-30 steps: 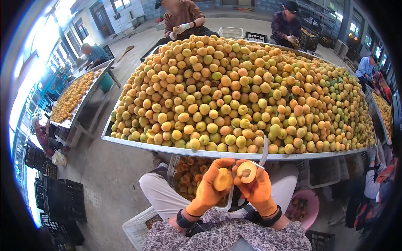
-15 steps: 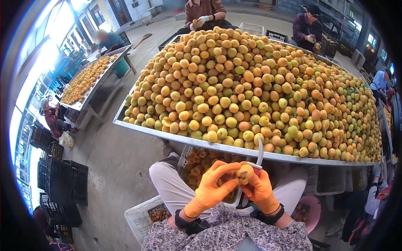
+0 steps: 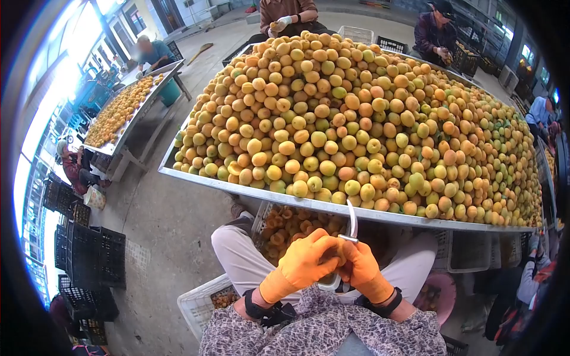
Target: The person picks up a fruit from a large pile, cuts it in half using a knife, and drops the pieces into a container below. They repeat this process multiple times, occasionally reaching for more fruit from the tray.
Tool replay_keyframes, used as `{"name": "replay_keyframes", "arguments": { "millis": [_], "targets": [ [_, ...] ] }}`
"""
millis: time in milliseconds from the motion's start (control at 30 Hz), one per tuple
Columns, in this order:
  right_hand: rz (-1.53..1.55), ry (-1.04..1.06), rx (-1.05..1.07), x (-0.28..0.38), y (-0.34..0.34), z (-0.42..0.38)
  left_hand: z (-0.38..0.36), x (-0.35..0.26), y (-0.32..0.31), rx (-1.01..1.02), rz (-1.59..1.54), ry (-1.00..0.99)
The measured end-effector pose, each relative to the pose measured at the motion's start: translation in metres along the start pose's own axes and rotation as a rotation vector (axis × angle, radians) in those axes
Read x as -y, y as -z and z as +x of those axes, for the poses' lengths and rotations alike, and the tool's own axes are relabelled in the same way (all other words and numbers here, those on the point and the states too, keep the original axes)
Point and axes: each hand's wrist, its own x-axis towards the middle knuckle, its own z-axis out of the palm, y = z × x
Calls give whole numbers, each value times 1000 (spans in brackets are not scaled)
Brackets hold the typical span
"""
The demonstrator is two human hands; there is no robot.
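My left hand (image 3: 304, 264), in an orange glove, is closed round an apricot (image 3: 330, 255), mostly hidden by the fingers. Against it, fingers bent, is my right hand (image 3: 363, 270), also gloved, holding a knife (image 3: 352, 222) whose curved blade points up toward the table edge. Both hands meet above my lap. Below and beyond them sits a crate of opened apricots (image 3: 285, 228). A large heap of whole apricots (image 3: 356, 130) fills the metal-edged table (image 3: 285, 199) in front of me.
A white crate (image 3: 193, 305) stands at my left and a pink basin (image 3: 446, 296) at my right. Black crates (image 3: 89, 255) are stacked far left. Across the table are a person in brown (image 3: 288, 13) and another in dark clothes (image 3: 428, 35). A second fruit table (image 3: 122, 113) stands left.
My hands have drawn closer together, the left now covering most of the fruit. The knife has shifted left. The view has moved slightly.
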Motion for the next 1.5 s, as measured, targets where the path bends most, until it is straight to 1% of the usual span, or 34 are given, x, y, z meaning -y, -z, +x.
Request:
{"name": "replay_keyframes", "arguments": {
  "millis": [33,67,133,167,200,233,267,300,367,400,433,500,533,567,600,633,700,733,767,833,867,900,933,967,1000,1033,1100,1167,1233,1300,1367,1400,1433,1500],
  "targets": [
    [-87,-33,-21,-2,3,0,1,0,-1,7,-3,-2],
    [-80,-31,-32,-3,3,-1,1,0,-3,9,31,14],
    [-98,27,-94,-2,2,1,-1,6,-7,27,62,31],
    [-16,72,-102,3,1,5,-4,17,-10,-54,-43,-12],
    [-64,203,-153,9,0,4,-6,23,-11,-139,-146,-56],
    [-113,335,-202,14,-1,2,-8,20,-7,-193,-281,122],
    [-128,403,-172,16,8,-1,-11,22,-2,-292,-467,233],
    [-121,405,-180,14,7,3,-11,22,4,-390,-651,343],
    [-372,515,-150,9,7,20,-7,13,17,-513,-686,507],
    [-619,439,-208,6,20,29,-7,16,19,-534,-658,542],
    [-736,459,-286,21,11,22,-8,20,21,-525,-661,554],
    [-712,517,-384,24,24,18,-5,30,17,-506,-700,555],
    [-578,541,-452,29,27,11,1,30,11,-459,-672,582],
    [-442,568,-513,34,31,3,10,27,1,-389,-664,597],
    [-440,640,-553,36,45,-3,19,22,-11,-257,-648,603],
    [-339,643,-612,41,49,-14,28,18,-26,-131,-630,608],
    [-298,649,-676,52,60,-38,47,11,-61,112,-736,571],
    [-292,647,-691,54,69,-49,56,17,-84,149,-756,520],
    [-290,647,-729,54,78,-58,66,22,-98,204,-641,395],
    [-241,660,-774,53,91,-74,102,23,-120,129,-349,52],
    [-232,677,-783,53,97,-82,121,15,-128,85,-321,45],
    [-215,639,-785,53,103,-89,142,8,-134,17,-202,-68],
    [-198,602,-788,53,108,-96,161,11,-145,30,-231,-50],
    [-190,619,-796,53,111,-101,179,12,-157,42,-261,-32],
    [-162,601,-813,53,115,-106,193,11,-167,21,-217,-65],
    [-133,583,-831,53,119,-109,209,12,-179,-38,-118,-211],
    [-68,630,-833,51,127,-113,230,11,-202,-25,-29,-308],
    [0,587,-833,51,133,-118,251,-3,-220,-46,-10,-370],
    [-45,608,-841,53,136,-125,271,-15,-236,-104,-34,-345],
    [-74,459,-815,52,139,-133,291,-25,-247,-113,-36,-342],
    [-74,475,-855,52,135,-133,310,-37,-255,-133,99,-421],
    [-55,435,-843,51,136,-134,321,-37,-264,-80,168,-410],
    [-37,396,-832,52,136,-136,327,-39,-269,-83,158,-419],
    [-31,395,-866,57,132,-135,337,-43,-276,125,331,-326]
  ]
}}
